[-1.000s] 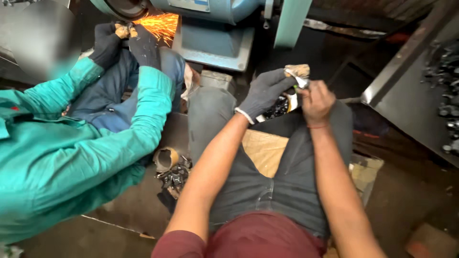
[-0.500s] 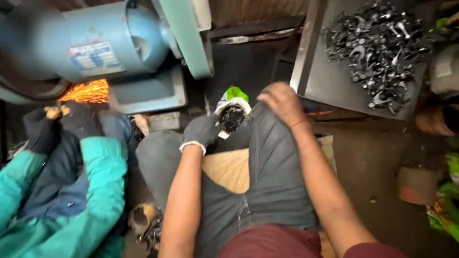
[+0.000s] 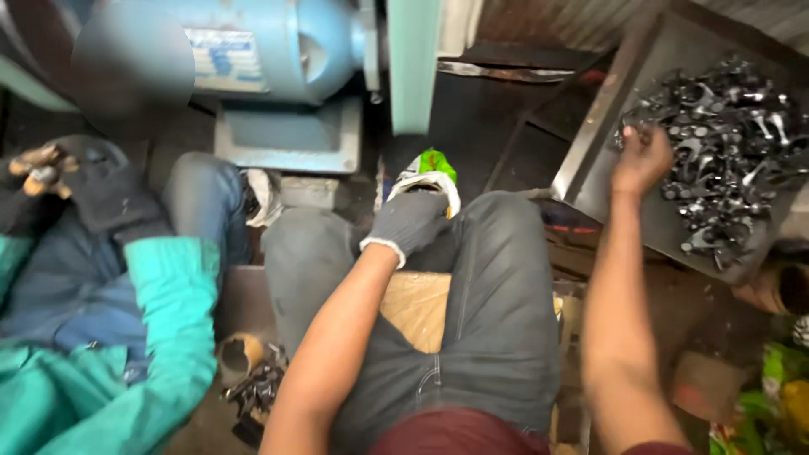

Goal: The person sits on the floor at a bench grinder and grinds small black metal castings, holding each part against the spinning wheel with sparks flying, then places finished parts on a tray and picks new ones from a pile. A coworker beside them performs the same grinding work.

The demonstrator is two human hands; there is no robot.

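Right hand [image 3: 642,160] now reaching into dark metal tray [image 3: 590,168] of black metal parts [image 3: 725,160], fingers curled on them, gloved left hand [image 3: 410,221] grasping white-green bag [image 3: 430,173], blue grinder motor [image 3: 261,50] behind

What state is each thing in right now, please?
Left hand: gloved, resting between the knees on a white-and-green bag.
Right hand: bare, reaching into the metal parts.
Tray: heaped with parts.
Co-worker's gloved hands: gripping a small piece.
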